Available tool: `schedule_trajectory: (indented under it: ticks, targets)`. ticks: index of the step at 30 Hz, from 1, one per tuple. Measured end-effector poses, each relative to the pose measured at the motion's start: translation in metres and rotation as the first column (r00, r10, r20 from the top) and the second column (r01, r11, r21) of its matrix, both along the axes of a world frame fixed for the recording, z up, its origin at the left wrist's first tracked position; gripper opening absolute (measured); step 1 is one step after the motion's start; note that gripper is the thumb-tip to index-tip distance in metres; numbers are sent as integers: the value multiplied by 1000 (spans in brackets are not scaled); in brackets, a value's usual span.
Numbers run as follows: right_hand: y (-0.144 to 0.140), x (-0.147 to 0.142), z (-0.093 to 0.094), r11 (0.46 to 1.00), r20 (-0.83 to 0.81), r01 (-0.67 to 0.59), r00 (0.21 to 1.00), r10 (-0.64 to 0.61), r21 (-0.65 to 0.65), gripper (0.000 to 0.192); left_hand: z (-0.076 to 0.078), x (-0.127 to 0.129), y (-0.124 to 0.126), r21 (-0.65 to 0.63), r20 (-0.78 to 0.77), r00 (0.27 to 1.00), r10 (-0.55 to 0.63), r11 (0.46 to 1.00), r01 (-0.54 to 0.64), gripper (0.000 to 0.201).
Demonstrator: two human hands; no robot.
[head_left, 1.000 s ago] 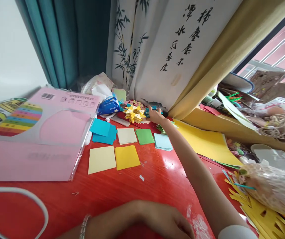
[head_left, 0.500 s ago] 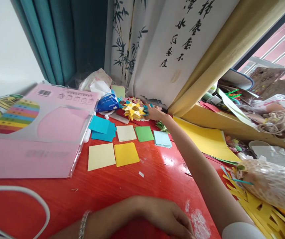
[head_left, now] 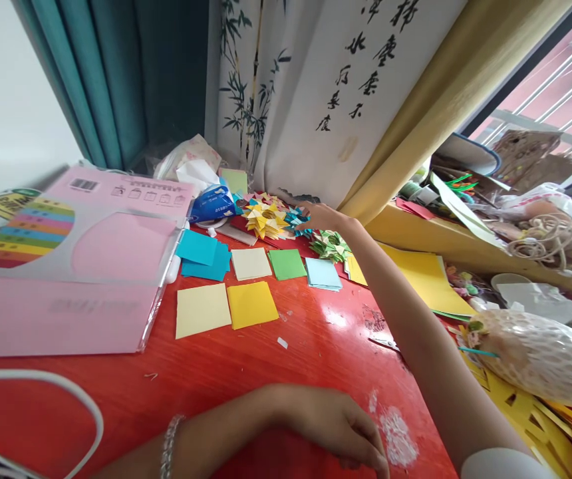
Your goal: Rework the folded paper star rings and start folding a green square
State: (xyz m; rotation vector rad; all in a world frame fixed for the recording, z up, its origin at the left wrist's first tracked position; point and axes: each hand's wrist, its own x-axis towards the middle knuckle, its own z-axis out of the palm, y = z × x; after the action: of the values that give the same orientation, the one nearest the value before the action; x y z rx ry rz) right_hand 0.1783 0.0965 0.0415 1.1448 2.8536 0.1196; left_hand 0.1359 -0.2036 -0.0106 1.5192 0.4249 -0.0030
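- Presently, right hand: arm stretched to the far end of the red table, fingers touching a blue folded paper star; whether they pinch it cannot be told.
- Yellow paper star: just left of the blue one.
- Green paper star: beside the forearm.
- Left hand: resting loosely on the table, holding nothing.
- Paper squares: mid-table.
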Motion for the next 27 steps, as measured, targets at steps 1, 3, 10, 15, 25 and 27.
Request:
schedule_trajectory:
  ticks: [1,3,10,15,25,27]
  targets:
    - [0,5,2,1000,-15,5,1000,-5,5,60,1,0,0,-1,-15,1000,1,1000,-1,20]
    - [-2,17,7,1000,-39,22,999,-21,13,43,1,-1,0,-2,-26,1000,-1,1000,0,21]
    - [-18,70,11,994,-42,111,993,-111,-2,27,2,-1,-1,-34,-48,998,40,999,-41,22]
    - [-35,83,-5,984,-22,176,984,-177,-34,37,2,0,-3,37,-40,999,37,999,-36,23]
    - [-44,57,-42,933,-11,357,934,-357,36,49,0,1,-3,95,-41,999,32,995,-28,24]
    - [-44,54,-43,922,-17,385,923,-384,36,46,1,1,-3,103,-43,999,31,994,-26,24]
